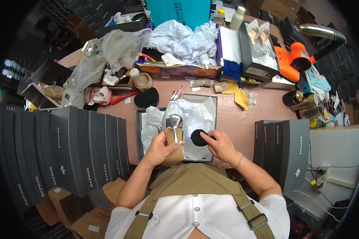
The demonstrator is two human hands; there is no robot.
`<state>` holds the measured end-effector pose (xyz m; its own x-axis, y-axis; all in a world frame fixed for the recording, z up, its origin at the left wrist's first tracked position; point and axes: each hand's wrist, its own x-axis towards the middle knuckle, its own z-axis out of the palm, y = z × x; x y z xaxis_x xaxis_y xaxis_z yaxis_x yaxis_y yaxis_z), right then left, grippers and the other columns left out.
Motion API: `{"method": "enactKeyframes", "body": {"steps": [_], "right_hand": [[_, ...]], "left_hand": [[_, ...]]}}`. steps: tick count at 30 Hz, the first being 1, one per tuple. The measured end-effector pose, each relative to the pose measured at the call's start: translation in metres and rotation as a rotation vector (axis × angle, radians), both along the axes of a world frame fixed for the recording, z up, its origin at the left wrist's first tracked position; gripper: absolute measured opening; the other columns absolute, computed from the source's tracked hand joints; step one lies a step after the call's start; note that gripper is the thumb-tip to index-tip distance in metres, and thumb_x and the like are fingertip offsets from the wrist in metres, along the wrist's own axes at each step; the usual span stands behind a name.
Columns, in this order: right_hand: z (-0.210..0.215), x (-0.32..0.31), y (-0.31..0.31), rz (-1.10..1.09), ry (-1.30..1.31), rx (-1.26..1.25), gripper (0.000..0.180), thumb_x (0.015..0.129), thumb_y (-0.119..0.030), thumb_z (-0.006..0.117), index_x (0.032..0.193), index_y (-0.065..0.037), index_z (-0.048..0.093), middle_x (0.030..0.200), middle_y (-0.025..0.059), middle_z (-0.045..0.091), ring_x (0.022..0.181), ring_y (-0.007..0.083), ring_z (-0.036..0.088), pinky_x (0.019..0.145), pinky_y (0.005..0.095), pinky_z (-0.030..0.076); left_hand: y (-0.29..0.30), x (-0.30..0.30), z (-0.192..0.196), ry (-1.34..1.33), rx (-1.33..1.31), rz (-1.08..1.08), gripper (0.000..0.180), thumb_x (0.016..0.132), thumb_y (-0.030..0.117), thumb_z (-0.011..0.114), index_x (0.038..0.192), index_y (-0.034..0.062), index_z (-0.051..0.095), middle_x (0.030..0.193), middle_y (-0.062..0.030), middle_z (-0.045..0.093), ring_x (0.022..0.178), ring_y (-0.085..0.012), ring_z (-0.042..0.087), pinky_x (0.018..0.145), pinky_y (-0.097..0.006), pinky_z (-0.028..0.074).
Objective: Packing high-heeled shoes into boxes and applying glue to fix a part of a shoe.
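One silver high-heeled shoe with a tan sole (174,129), sole up, gripped around its middle by the left hand (160,148), fingers curled shut on it, directly above the open grey shoebox lined with white tissue paper (205,104). One round black foam pad (199,138) pinched between thumb and fingertips of the right hand (221,146), just right of the shoe and also over the box. One second black pad (146,97) lying flat on the pink tabletop (243,123), just beyond the box's far left corner. Left of the box, a row of about eight upright dark grey shoeboxes (68,147), the outermost ones smeared by the lens and hard to count. Right of the box, three more upright grey boxes (285,149). Beyond the box, one purple carton heaped with crumpled clear plastic bags (179,40), its contents mostly buried. Far right of the box, one orange handheld tool (293,59), partly hidden behind another open box. Toe of the held shoe covered by the hand; any mate inside the tissue not made out.
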<state>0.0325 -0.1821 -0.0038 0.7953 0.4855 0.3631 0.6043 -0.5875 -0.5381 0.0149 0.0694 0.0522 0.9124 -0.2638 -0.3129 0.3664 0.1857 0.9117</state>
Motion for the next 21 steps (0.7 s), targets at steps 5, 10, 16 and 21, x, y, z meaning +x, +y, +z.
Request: {"method": "enactKeyframes", "body": {"steps": [5,10,16,21], "right_hand": [[0.100,0.004,0.043,0.137,-0.255,0.143,0.049,0.071,0.002,0.060,0.119,-0.013,0.061,0.090,0.0086,0.054,0.076,0.0240,0.055,0.064,0.0345,0.045],[0.069,0.008,0.018,-0.076,-0.160,-0.053,0.048,0.070,-0.002,0.061,0.117,-0.013,0.062,0.086,0.0068,0.056,0.077,0.0241,0.056,0.065,0.0351,0.045],[0.069,-0.009,0.071,0.077,-0.227,0.145,0.041,0.071,-0.003,0.060,0.111,-0.010,0.064,0.085,0.0096,0.058,0.074,0.0270,0.057,0.063,0.0374,0.046],[-0.044,0.039,-0.041,-0.402,0.110,-0.073,0.046,0.077,0.003,0.057,0.121,-0.010,0.057,0.103,0.0168,0.054,0.090,0.0337,0.057,0.077,0.0398,0.048]], "left_hand": [[0.010,-0.017,-0.022,-0.036,0.151,-0.133,0.028,0.081,0.011,0.069,0.102,-0.0009,0.056,0.092,-0.0017,0.060,0.080,-0.0071,0.056,0.069,-0.023,0.046],[0.013,-0.026,0.003,0.070,-0.047,-0.086,0.031,0.086,0.007,0.064,0.114,0.0004,0.053,0.097,-0.0033,0.062,0.088,-0.0100,0.059,0.077,-0.025,0.049],[0.016,-0.029,0.000,0.172,-0.235,-0.092,0.032,0.085,0.011,0.064,0.114,0.0023,0.052,0.096,-0.0091,0.064,0.082,-0.0122,0.062,0.072,-0.026,0.052],[0.037,-0.022,-0.004,0.202,-0.402,-0.035,0.041,0.084,0.013,0.061,0.120,0.0022,0.045,0.095,-0.0133,0.064,0.082,-0.0157,0.064,0.071,-0.027,0.054]]}}
